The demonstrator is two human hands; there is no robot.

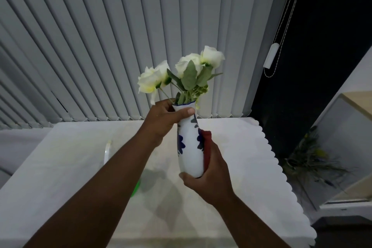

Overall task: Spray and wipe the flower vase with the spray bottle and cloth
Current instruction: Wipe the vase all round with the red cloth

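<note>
Vase (190, 153) up off the table (241, 167), held between both hands. Left hand (161, 123) wrapped round the neck, thumb pressed just under the rim. Right hand (209, 175) cupped round the lower body, fingers closed, pinning a red cloth (207, 147) against the far side. White roses (181, 70) standing above the left hand. Spray bottle mostly hidden beneath the left forearm.

The white vase (190, 147) with blue flower marks is held upright in the air above the table, white roses in its neck. A red cloth (207, 147) is pressed against its right side. The spray bottle is mostly hidden.
</note>
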